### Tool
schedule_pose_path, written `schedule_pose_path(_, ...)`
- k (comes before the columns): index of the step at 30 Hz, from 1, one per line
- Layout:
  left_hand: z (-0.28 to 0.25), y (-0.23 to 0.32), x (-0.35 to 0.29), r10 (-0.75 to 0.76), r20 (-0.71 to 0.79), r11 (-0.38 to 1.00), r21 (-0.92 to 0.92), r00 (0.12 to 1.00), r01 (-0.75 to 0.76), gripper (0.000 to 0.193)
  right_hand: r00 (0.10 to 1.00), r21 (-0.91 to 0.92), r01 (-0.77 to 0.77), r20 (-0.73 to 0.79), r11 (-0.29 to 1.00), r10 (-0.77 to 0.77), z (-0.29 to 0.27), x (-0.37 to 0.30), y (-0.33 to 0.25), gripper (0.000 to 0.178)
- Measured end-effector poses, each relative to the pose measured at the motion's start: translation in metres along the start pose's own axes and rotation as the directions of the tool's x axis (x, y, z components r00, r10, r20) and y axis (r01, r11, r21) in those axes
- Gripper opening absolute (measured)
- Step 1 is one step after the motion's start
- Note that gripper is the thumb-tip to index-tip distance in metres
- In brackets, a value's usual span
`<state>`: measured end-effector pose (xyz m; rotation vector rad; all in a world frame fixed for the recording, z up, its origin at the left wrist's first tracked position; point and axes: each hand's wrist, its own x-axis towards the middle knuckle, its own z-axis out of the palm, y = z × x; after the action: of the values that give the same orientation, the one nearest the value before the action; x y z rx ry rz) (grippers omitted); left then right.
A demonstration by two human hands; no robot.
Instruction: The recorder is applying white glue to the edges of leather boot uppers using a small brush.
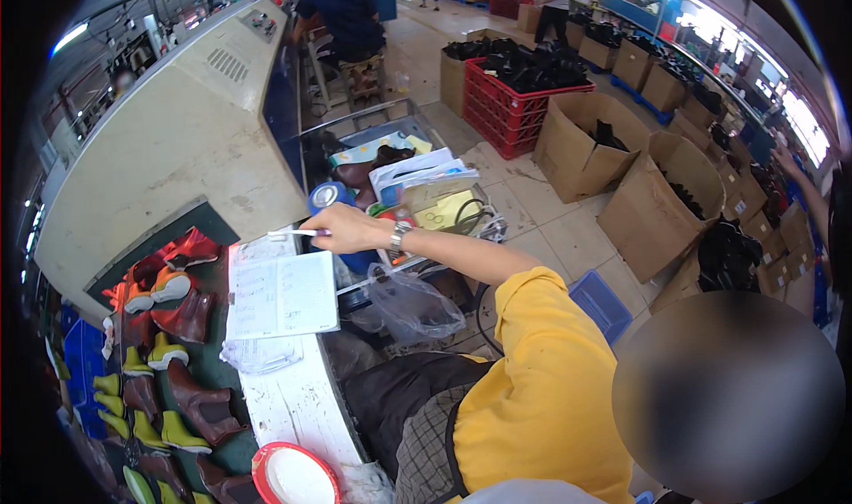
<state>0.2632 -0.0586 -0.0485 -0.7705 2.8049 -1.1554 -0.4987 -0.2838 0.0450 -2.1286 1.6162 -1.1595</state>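
Neither of my hands shows in the head view. Close in front, a co-worker in a yellow shirt [541,371] stretches one bare arm leftward. The co-worker's hand [355,229], with a metal watch at the wrist, holds a toothbrush [300,232] with a white and purple handle. Its head is just above an open notebook [282,295] with handwriting, which lies on a white ledge [297,406]. Loose papers [262,355] stick out under the notebook. At the ledge's near end is a red-rimmed bowl [297,477] of white stuff.
Brown, lime and orange boots [200,402] lie on a green belt beside a large beige machine [169,140]. A cluttered metal cart [435,198] stands behind the notebook. Red crates [515,114] and cardboard boxes [661,211] line the floor. Another person's forearm [803,185] shows at the right edge.
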Motion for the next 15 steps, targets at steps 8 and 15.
schedule_pose_path(8, -0.024, -0.031, -0.185, -0.217, 0.113, 0.973, 0.109, 0.970, 0.205, 0.026, 0.678, -0.282, -0.660, -0.623, 0.696, 0.390, -0.181, -0.049, 0.119, 0.044)
schedule_pose_path(15, 0.027, -0.055, -0.159, -0.341, 0.094, 0.935, 0.139, 0.935, 0.327, 0.027, -0.079, 0.109, -0.979, -0.982, 0.174, 0.175, -0.403, -0.265, 0.088, 0.055)
